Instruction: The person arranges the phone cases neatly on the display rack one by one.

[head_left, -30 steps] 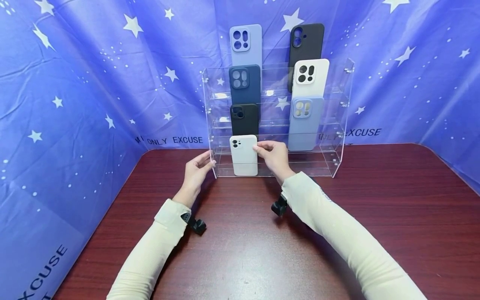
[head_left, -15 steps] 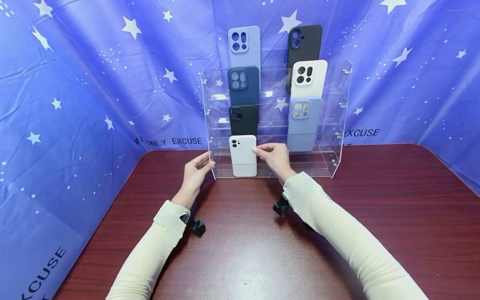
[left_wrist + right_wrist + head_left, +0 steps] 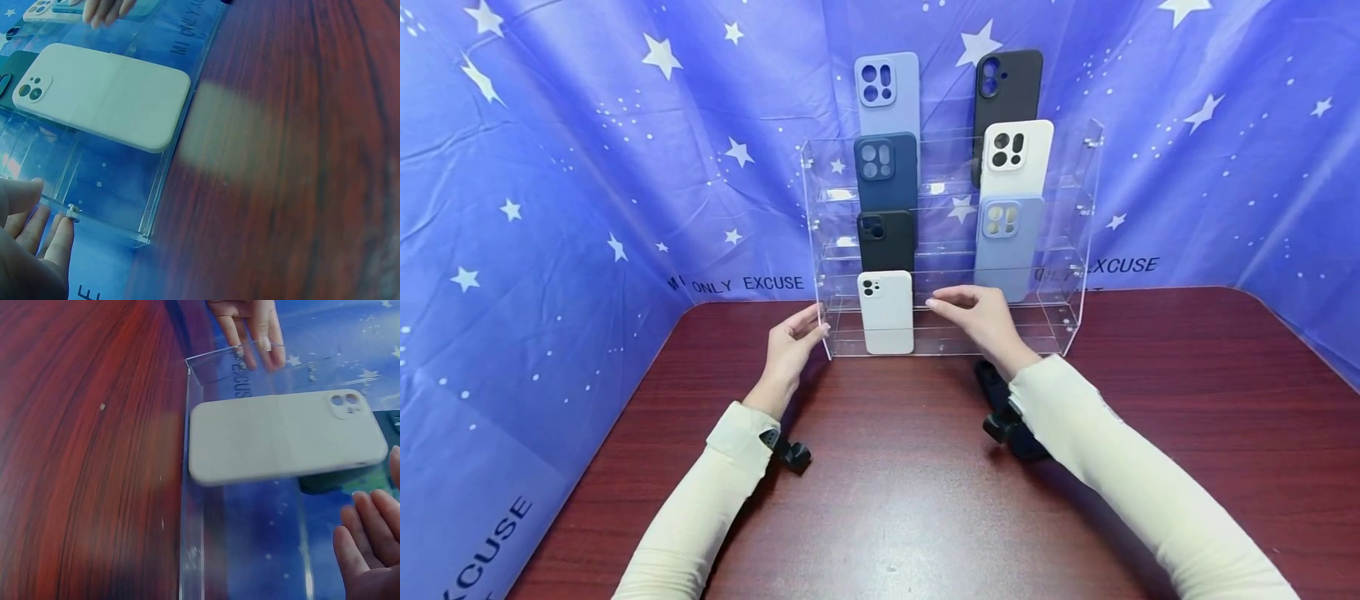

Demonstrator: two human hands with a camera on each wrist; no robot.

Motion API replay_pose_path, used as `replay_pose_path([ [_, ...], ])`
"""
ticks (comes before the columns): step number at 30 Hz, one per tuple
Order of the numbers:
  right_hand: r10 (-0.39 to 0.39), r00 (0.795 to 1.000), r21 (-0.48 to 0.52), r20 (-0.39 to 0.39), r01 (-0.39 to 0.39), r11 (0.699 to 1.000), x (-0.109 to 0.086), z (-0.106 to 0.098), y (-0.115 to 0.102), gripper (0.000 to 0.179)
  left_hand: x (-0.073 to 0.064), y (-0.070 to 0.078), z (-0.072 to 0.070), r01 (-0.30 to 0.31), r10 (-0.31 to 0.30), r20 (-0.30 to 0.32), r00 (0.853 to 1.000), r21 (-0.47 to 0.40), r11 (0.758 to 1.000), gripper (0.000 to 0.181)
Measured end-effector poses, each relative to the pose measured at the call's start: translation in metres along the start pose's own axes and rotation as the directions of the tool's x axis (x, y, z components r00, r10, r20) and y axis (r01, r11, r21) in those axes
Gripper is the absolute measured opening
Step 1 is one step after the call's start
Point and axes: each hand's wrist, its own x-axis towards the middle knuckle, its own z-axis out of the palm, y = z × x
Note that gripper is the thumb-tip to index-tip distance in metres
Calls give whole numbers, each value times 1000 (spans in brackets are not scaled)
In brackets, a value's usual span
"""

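A white phone case (image 3: 886, 312) stands upright at the lower left front of a clear acrylic display stand (image 3: 943, 343). My right hand (image 3: 981, 317) is just right of the case, thumb and fingertips apart from it with nothing between them. In the right wrist view, that hand's fingers (image 3: 369, 534) are spread beside the case. My left hand (image 3: 788, 350) pinches the stand's left side panel (image 3: 109, 226). Behind the white case, a black case (image 3: 886, 242), a dark blue case (image 3: 887, 175) and a light blue case (image 3: 901, 92) rise in steps.
The right column holds a light blue case (image 3: 1011, 258), a white case (image 3: 1033, 162) and a black case (image 3: 1021, 92). A dark object (image 3: 1030, 442) lies partly hidden under my right forearm. A starry blue curtain (image 3: 737, 200) hangs behind the red-brown table (image 3: 880, 467).
My right hand has let go of the white case's right edge and moved right, away from it. The case stays upright on the stand. The left hand keeps its place.
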Motion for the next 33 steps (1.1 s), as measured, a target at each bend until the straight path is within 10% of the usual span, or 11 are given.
replay_pose_path([
  [7, 29, 999, 124, 18, -31, 992, -24, -39, -2, 44, 1, -1, -1, 11, -11, -9, 1000, -4, 1000, 41],
  [15, 128, 990, 43, 54, -131, 990, -59, -76, 26, 52, 0, -1, 0, 12, -12, -6, 1000, -14, 1000, 42],
  [33, 211, 963, -183, 167, -180, 966, -74, -75, 76, 76, 1, -2, 0, 17, -17, -5, 1000, -33, 999, 42],
])
